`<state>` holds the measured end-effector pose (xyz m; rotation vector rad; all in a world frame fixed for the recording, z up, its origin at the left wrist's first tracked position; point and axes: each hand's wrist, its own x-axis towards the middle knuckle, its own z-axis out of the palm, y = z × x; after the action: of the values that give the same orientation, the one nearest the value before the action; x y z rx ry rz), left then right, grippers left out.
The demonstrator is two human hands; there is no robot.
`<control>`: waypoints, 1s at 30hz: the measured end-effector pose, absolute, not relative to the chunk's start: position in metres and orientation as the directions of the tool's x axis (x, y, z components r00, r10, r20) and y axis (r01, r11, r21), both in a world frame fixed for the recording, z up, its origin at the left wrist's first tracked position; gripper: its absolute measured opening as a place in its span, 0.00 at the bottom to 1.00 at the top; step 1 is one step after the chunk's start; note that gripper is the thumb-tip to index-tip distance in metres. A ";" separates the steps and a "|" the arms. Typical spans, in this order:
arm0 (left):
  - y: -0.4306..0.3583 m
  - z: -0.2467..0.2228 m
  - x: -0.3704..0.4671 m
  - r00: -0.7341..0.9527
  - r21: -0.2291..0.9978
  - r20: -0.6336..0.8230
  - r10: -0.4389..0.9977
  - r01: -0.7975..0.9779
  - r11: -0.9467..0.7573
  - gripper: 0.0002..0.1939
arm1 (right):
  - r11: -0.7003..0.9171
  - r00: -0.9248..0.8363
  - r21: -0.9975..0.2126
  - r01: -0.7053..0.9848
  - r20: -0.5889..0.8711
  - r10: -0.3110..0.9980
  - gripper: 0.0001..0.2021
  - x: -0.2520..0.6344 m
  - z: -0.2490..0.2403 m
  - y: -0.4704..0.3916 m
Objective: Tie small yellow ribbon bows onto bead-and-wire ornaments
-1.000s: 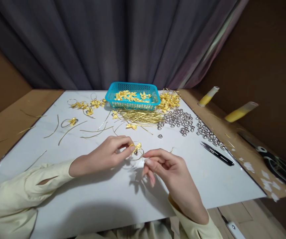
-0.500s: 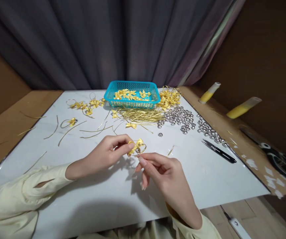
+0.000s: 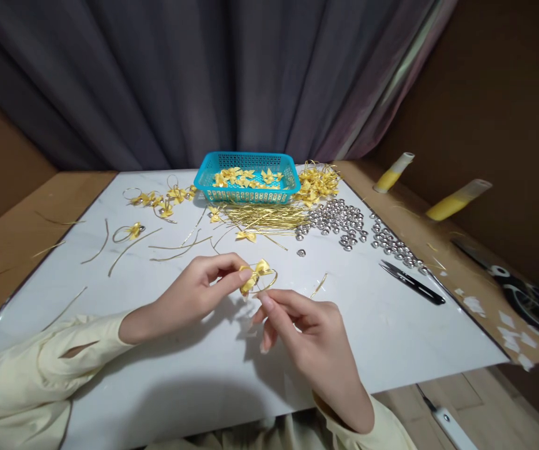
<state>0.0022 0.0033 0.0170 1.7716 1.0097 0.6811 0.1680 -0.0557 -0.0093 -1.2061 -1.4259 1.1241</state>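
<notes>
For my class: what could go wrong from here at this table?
The wire loop by the yellow bow might bend out of shape between the left hand and right hand. Silver beads along the right edge of the white sheet might scatter if nudged. The pointed black tool beside them could prick someone reaching past.

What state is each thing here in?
Left hand, pinching a yellow bow
Right hand, fingertips at the bow's wire loop
Blue basket, open-topped, yellow bows inside
Gold wires, piled loose
Silver beads, loose, spread out
Black snips, lying flat
Scissors, lying flat; blades unclear
</notes>
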 end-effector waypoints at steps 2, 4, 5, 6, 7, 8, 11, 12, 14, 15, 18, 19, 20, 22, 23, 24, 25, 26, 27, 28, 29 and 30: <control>0.002 0.017 0.002 0.502 0.925 0.014 0.865 0.322 -0.202 0.11 | 0.105 -0.103 -0.975 0.197 0.086 0.991 0.11 0.167 -0.006 -0.057; 0.002 0.017 0.003 0.500 0.928 0.014 0.866 0.316 -0.198 0.11 | 0.121 -0.106 -0.967 0.222 0.100 0.989 0.12 0.166 -0.003 -0.058; 0.002 0.016 0.003 0.499 0.929 0.014 0.867 0.315 -0.196 0.12 | 0.133 -0.106 -0.964 0.229 0.111 0.988 0.11 0.166 -0.003 -0.058; 0.002 0.016 0.003 0.498 0.930 0.017 0.867 0.312 -0.197 0.12 | 0.145 -0.106 -0.962 0.232 0.123 0.987 0.11 0.166 -0.002 -0.058; 0.002 0.015 0.003 0.496 0.931 0.020 0.868 0.308 -0.198 0.12 | 0.154 -0.107 -0.959 0.237 0.132 0.986 0.11 0.165 -0.003 -0.059; 0.002 0.015 0.003 0.495 0.931 0.022 0.869 0.306 -0.198 0.12 | 0.161 -0.108 -0.956 0.244 0.139 0.984 0.11 0.165 -0.003 -0.059; 0.002 0.014 0.003 0.487 0.932 0.020 0.873 0.308 -0.193 0.12 | 0.192 -0.107 -0.940 0.281 0.168 0.980 0.11 0.165 -0.007 -0.059; 0.002 0.014 0.003 0.485 0.931 0.016 0.874 0.311 -0.189 0.12 | 0.209 -0.109 -0.932 0.297 0.184 0.977 0.11 0.165 -0.009 -0.059; 0.002 0.014 0.003 0.481 0.931 0.012 0.877 0.314 -0.185 0.12 | 0.251 -0.119 -0.908 0.336 0.224 0.967 0.10 0.165 -0.012 -0.059; 0.001 0.013 0.003 0.478 0.932 0.014 0.878 0.313 -0.185 0.12 | 0.276 -0.124 -0.893 0.356 0.248 0.961 0.09 0.164 -0.013 -0.060; -0.001 0.012 0.004 0.466 0.932 0.027 0.884 0.307 -0.190 0.12 | 0.351 -0.122 -0.837 0.419 0.331 0.936 0.09 0.161 -0.017 -0.061; -0.002 0.011 0.005 0.457 0.934 0.036 0.889 0.300 -0.192 0.12 | 0.370 -0.116 -0.816 0.444 0.357 0.927 0.09 0.160 -0.018 -0.062; -0.003 0.010 0.006 0.446 0.938 0.044 0.894 0.290 -0.191 0.12 | 0.388 -0.111 -0.792 0.471 0.383 0.917 0.09 0.159 -0.020 -0.062; -0.006 0.009 0.009 0.413 0.950 0.055 0.909 0.260 -0.175 0.11 | 0.419 -0.102 -0.735 0.532 0.436 0.894 0.09 0.158 -0.022 -0.063; -0.008 0.008 0.010 0.397 0.957 0.054 0.916 0.240 -0.161 0.11 | 0.437 -0.097 -0.703 0.561 0.469 0.878 0.09 0.157 -0.023 -0.063; -0.009 0.008 0.011 0.384 0.965 0.049 0.922 0.220 -0.143 0.11 | 0.458 -0.097 -0.667 0.587 0.503 0.859 0.09 0.156 -0.023 -0.063; -0.010 0.007 0.012 0.376 0.972 0.043 0.926 0.196 -0.125 0.12 | 0.481 -0.098 -0.627 0.613 0.544 0.834 0.09 0.155 -0.023 -0.063; -0.011 0.006 0.013 0.371 0.980 0.037 0.928 0.170 -0.107 0.12 | 0.497 -0.099 -0.586 0.640 0.579 0.809 0.09 0.154 -0.023 -0.063; -0.012 0.006 0.014 0.369 0.986 0.029 0.929 0.141 -0.086 0.12 | 0.510 -0.102 -0.546 0.665 0.610 0.785 0.09 0.153 -0.023 -0.063; -0.012 0.006 0.015 0.366 0.992 0.017 0.931 0.111 -0.062 0.12 | 0.518 -0.107 -0.507 0.689 0.636 0.764 0.09 0.152 -0.022 -0.063; -0.013 0.006 0.015 0.361 0.996 0.002 0.933 0.081 -0.034 0.12 | 0.522 -0.112 -0.468 0.713 0.659 0.744 0.09 0.151 -0.022 -0.062; -0.013 0.007 0.016 0.356 0.999 -0.018 0.934 0.052 0.000 0.13 | 0.523 -0.116 -0.431 0.735 0.680 0.724 0.09 0.150 -0.021 -0.061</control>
<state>0.0161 -0.0129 0.0066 1.3906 0.9759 0.9045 0.1501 -0.0613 -0.0214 -1.2066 -1.8461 -0.0157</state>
